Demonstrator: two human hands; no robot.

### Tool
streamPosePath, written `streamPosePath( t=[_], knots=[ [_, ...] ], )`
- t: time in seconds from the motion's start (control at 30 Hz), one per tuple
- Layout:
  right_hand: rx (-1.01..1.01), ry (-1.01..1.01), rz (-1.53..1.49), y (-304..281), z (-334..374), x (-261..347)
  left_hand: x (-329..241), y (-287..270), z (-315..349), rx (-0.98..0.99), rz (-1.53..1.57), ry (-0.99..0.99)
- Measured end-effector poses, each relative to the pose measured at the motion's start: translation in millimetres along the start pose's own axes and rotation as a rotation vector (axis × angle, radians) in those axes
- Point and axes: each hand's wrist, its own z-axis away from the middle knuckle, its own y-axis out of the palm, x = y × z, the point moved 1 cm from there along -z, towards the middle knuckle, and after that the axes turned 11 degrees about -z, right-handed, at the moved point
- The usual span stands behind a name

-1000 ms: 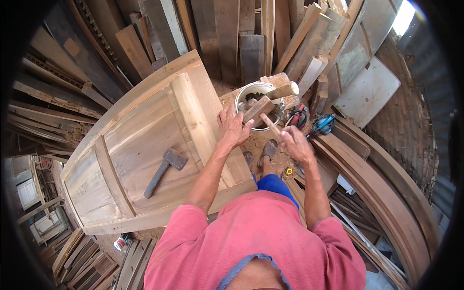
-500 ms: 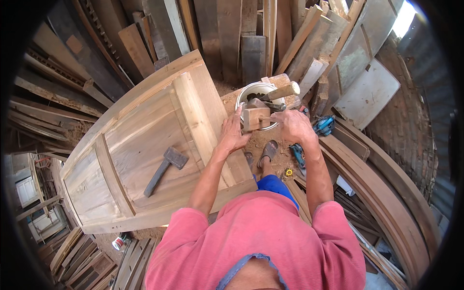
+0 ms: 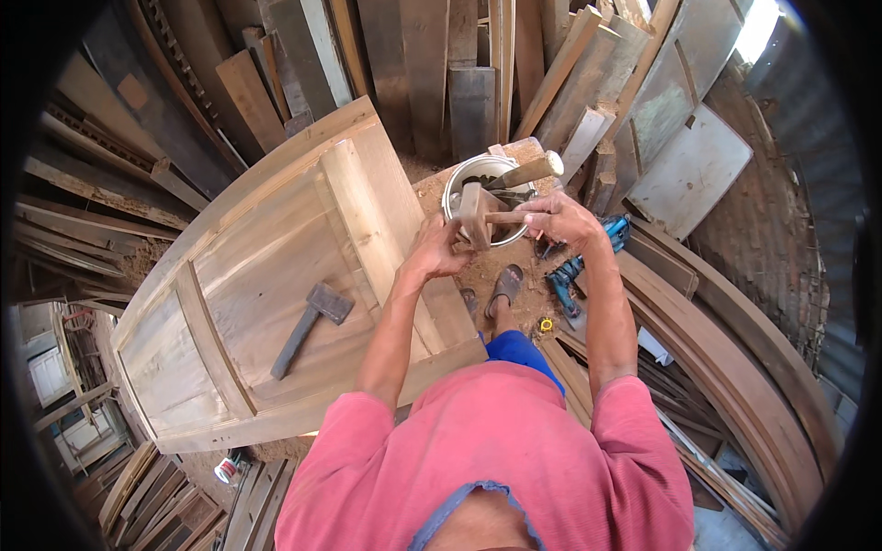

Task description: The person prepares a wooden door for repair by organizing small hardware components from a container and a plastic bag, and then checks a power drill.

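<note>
Over a white bucket [image 3: 449, 190], both hands hold what looks like a wooden marking gauge [image 3: 474, 213], a small block with a stem through it. My left hand [image 3: 435, 248] is closed at the block's left and lower side, its fingertips partly hidden. My right hand [image 3: 564, 222] pinches the stem at its right end. Inside the bucket are several dark tools, hard to tell apart, and a wooden-handled tool [image 3: 528, 173] slants across its top. A dark-headed mallet [image 3: 315, 323] lies to the left on a framed wooden panel [image 3: 266, 243] with a curved edge.
Boards [image 3: 377, 73] lean upright along the back. Blue power tools [image 3: 566, 283] and a yellow tape measure [image 3: 546, 325] lie on the floor to the right. Long curved timbers [image 3: 726, 340] run down the right side. A sandalled foot [image 3: 504, 286] stands below the bucket.
The gauge has turned, so its block now shows more edge-on and more of its stem is visible. My right hand has moved slightly right and tilted; the left has shifted slightly left.
</note>
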Motion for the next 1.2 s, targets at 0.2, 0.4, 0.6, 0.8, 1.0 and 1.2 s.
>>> streamPosePath(
  t=[0.2, 0.4, 0.6, 0.8, 1.0, 1.2],
  knots=[
    [-0.258, -0.271, 0.566, 14.7, 0.1, -5.4, -2.3, -23.9, -22.8, 0.226, -0.358, -0.035],
    [-0.308, -0.147, 0.904, 61.4, -17.0, -1.3, 0.4, -19.9, -23.8, -0.073, -0.068, -0.087],
    [-0.694, -0.455, 0.624, 64.5, 33.2, 5.3, 6.6, 12.7, -31.8, -0.026, -0.034, -0.190],
    [-0.504, 0.104, -0.472, 70.0, 31.1, -80.3, 10.8, 31.1, -24.1, -0.201, 0.090, -0.197],
    [-0.531, 0.271, -0.798, 110.9, -38.1, -85.8, -0.4, 24.6, -9.6, -0.144, 0.391, -0.339],
    [-0.455, 0.358, -1.035, 99.6, -60.9, -147.6, 80.5, 36.3, 80.3, -0.521, -0.117, -0.297]
  ],
)
